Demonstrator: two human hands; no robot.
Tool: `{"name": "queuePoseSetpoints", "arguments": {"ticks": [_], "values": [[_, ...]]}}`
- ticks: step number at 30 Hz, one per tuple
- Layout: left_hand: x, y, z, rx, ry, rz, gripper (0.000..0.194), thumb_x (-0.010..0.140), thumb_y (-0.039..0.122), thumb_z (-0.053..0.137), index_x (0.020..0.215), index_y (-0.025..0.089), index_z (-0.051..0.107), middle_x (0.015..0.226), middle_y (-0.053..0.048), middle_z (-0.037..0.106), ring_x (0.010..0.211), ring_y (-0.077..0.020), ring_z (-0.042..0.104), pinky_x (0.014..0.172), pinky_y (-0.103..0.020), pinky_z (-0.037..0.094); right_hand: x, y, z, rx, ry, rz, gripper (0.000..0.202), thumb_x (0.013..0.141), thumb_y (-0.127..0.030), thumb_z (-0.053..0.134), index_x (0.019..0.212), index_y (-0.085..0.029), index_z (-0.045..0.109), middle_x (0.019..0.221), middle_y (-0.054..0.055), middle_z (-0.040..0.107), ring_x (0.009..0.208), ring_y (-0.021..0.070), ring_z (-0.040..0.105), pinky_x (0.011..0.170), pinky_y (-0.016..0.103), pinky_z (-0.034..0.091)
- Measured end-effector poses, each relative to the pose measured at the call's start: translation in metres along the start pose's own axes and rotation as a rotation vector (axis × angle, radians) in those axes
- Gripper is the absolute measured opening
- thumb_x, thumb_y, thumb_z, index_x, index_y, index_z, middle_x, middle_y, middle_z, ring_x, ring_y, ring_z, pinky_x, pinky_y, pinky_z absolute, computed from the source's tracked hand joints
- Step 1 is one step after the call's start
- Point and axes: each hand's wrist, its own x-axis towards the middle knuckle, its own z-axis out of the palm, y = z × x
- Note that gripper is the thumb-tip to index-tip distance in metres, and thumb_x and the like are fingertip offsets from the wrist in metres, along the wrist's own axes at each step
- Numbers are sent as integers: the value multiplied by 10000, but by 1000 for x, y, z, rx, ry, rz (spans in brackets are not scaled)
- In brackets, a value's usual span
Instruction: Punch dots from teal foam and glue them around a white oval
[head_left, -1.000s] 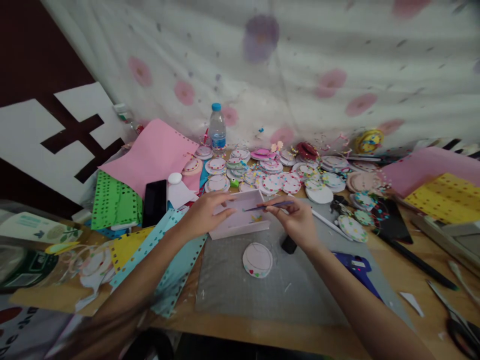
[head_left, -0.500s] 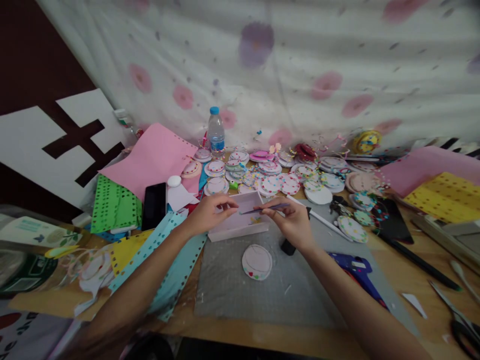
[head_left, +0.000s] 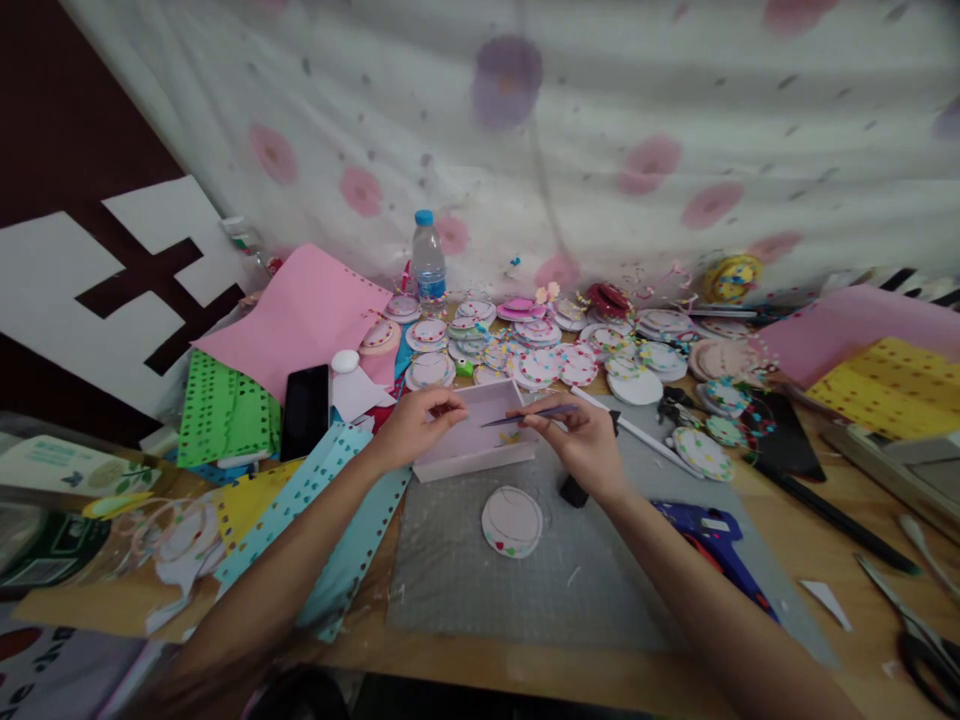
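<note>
My right hand (head_left: 577, 440) grips dark tweezers (head_left: 525, 416), whose tips point left over a shallow white box (head_left: 480, 462). My left hand (head_left: 420, 428) is at the box's left side with thumb and forefinger pinched together; whatever lies between them is too small to make out. A gap separates the tweezer tips from those fingers. Inside the box rests a small yellow piece (head_left: 510, 438). Nearer to me, a round white disc (head_left: 511, 522) with small red and green bits along its lower edge lies flat on a grey cutting mat (head_left: 480, 600).
Many decorated discs (head_left: 536, 368) crowd the back, beside a water bottle (head_left: 429, 262). A blue glue gun (head_left: 712, 545) and scissors (head_left: 911, 625) lie right. Punched blue sheets (head_left: 352, 540), green sheets (head_left: 229, 410) and a phone (head_left: 306, 410) are left.
My left fingers have drawn slightly left, away from the tweezer tips, and closed tighter. The right hand with the tweezers has hardly moved. The whole view has shifted a little.
</note>
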Motion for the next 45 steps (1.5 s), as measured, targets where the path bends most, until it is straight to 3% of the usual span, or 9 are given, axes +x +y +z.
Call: {"name": "queuePoseSetpoints", "arguments": {"ticks": [8, 11, 15, 17, 19, 24, 28, 38, 45], "values": [[-9, -6, 3, 102, 70, 14, 103, 774, 214, 611, 844, 179, 678, 892, -39, 635, 764, -157, 582, 760, -288, 453, -6, -9, -3, 4, 99, -53, 63, 760, -258, 697, 773, -197, 694, 821, 69, 747, 795, 207, 690, 735, 353, 545], [-28, 15, 8, 108, 194, -17, 182, 869, 255, 516, 818, 165, 666, 829, -54, 621, 812, -178, 578, 783, -308, 448, -20, -21, -7, -130, 150, -153, 53, 804, -237, 658, 811, -213, 704, 848, 67, 748, 807, 220, 686, 738, 380, 523], [-62, 63, 29, -246, 234, -158, 183, 877, 281, 540, 868, 174, 689, 861, -54, 684, 788, -166, 614, 727, -268, 487, -52, -41, -14, -384, 192, -447, 187, 811, -101, 613, 849, -270, 682, 874, 3, 752, 757, 206, 692, 786, 417, 451], [-76, 84, 41, -454, 228, -301, 188, 866, 291, 562, 921, 183, 705, 888, -52, 708, 747, -154, 629, 673, -245, 504, -70, -52, -18, -519, 133, -561, 292, 800, -34, 569, 912, -288, 660, 948, -9, 745, 784, 204, 700, 774, 411, 439], [-84, 100, 51, -638, 234, -400, 213, 859, 301, 565, 943, 168, 710, 834, -51, 716, 694, -145, 627, 642, -238, 515, -87, -63, -22, -695, -26, -647, 356, 797, -26, 541, 1022, -286, 634, 1038, 1, 722, 847, 200, 703, 721, 381, 445], [-93, 113, 58, -831, 274, -427, 186, 828, 293, 594, 877, 166, 720, 725, -32, 692, 646, -132, 610, 639, -235, 524, -120, -74, -31, -963, -230, -803, 270, 876, -135, 486, 1104, -202, 615, 1083, 40, 694, 885, 188, 703, 674, 357, 435], [-95, 111, 55, -797, 237, -447, 135, 786, 275, 634, 817, 174, 719, 681, -28, 677, 638, -142, 612, 626, -246, 529, -132, -71, -31, -966, -278, -777, 286, 862, -153, 518, 1132, -194, 602, 1128, 56, 673, 919, 196, 695, 673, 354, 423], [-97, 104, 56, -680, 210, -410, 161, 803, 325, 627, 775, 183, 699, 678, -38, 688, 602, -157, 626, 546, -248, 525, -123, -76, -13, -465, 7, -454, 315, 782, -35, 567, 990, -265, 621, 938, 37, 746, 778, 219, 701, 742, 389, 434], [-106, 97, 51, -368, 115, -232, 136, 867, 203, 537, 852, 192, 672, 801, -36, 673, 729, -149, 620, 690, -248, 496, -120, -71, -12, -187, 173, -155, 126, 805, -124, 630, 858, -232, 669, 807, 44, 732, 775, 223, 661, 708, 367, 476]]}}
